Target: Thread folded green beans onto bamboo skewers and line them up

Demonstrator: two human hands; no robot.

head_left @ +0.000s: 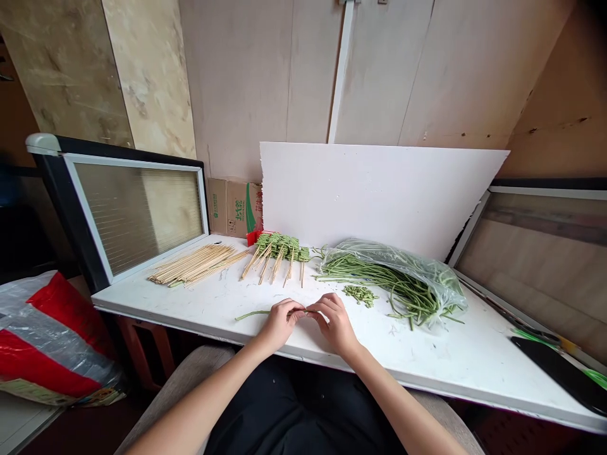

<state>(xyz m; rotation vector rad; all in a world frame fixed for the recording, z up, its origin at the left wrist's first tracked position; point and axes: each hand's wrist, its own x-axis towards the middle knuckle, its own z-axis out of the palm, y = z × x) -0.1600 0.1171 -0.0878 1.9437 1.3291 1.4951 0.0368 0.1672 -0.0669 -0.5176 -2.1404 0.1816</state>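
Near the front edge of the white table, my left hand (282,321) and my right hand (333,319) meet with fingertips pinched together. A long green bean (251,314) runs out to the left from under my left fingers, and both hands close on it; its end between the fingertips is mostly hidden. Behind my right hand lies a small heap of short bean pieces (360,295). Further back are skewers threaded with green bean pieces (282,245), their bare sticks pointing toward me. A clear plastic bag (427,272) holds many long green beans (379,277) at the right.
Bare bamboo skewers (196,264) lie in a pile at the back left. A cardboard box (232,205) and a white board (374,196) stand behind. A black phone (559,373) lies at the right edge, and a red and clear bag (52,341) sits left of the table.
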